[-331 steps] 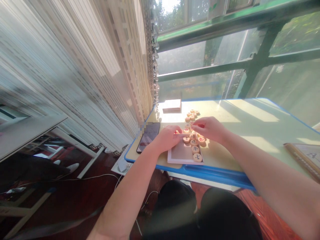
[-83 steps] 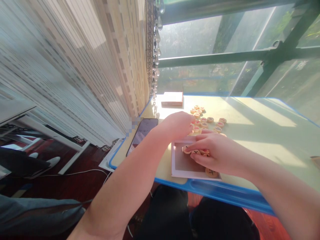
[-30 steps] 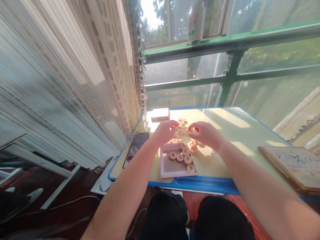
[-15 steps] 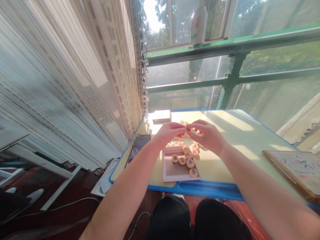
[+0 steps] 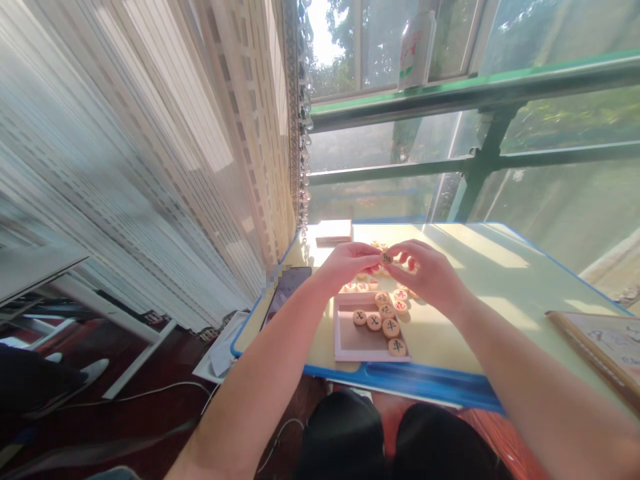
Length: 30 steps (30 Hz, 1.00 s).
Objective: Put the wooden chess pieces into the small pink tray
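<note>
A round wooden Chinese chess piece (image 5: 387,259) with a dark character is held up between my two hands over the table. My left hand (image 5: 351,264) pinches its left side with closed fingertips. From the right, the thumb and forefinger of my right hand (image 5: 423,267) close on the same piece, its other fingers curled. Just below is a shallow pale box (image 5: 339,337), with several black-marked pieces (image 5: 391,327) in it or along its right edge. Red-marked pieces (image 5: 400,307) lie beside it; more behind are partly hidden by my hands.
A smartphone (image 5: 284,293) lies at the table's left edge. Behind my hands sits a pale box (image 5: 334,231). A wooden-edged illustrated board or case (image 5: 600,350) lies at right. A can (image 5: 416,52) stands on the window ledge; a beaded curtain (image 5: 304,133) hangs at left.
The piece has been turned so its character faces me, and my right fingers have spread a little. The whole view has shifted slightly, with the table further right.
</note>
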Each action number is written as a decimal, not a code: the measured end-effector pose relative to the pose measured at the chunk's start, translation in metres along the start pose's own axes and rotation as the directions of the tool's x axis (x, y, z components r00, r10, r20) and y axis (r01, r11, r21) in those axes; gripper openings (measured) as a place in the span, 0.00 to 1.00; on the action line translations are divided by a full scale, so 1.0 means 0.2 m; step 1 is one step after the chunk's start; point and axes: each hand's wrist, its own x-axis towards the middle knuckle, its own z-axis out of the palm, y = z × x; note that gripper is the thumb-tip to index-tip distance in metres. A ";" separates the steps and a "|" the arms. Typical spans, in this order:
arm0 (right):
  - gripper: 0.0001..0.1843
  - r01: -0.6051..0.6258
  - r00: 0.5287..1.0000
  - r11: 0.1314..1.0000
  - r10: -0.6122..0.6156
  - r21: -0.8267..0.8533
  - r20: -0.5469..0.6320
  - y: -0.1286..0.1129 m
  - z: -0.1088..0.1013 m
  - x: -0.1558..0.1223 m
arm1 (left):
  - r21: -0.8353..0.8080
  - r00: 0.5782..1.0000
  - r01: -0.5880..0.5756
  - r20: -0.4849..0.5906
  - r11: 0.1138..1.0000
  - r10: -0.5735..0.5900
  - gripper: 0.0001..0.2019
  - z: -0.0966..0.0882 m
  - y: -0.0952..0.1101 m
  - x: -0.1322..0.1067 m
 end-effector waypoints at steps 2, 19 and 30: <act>0.09 0.004 1.000 1.000 -0.004 0.005 -0.010 0.00 0.00 0.00 | 0.049 1.000 0.000 -0.031 0.999 0.001 0.14 0.00 -0.01 0.00; 0.08 -0.187 0.942 0.979 0.155 0.081 0.298 -0.22 -0.11 -0.50 | 0.782 0.845 -0.397 0.107 0.479 0.525 0.10 0.23 0.03 -0.56; 0.14 -0.313 0.923 0.935 0.259 0.164 0.286 -0.20 -0.07 -0.50 | 0.926 0.693 -0.215 -0.080 0.311 0.717 0.09 0.41 -0.24 -0.70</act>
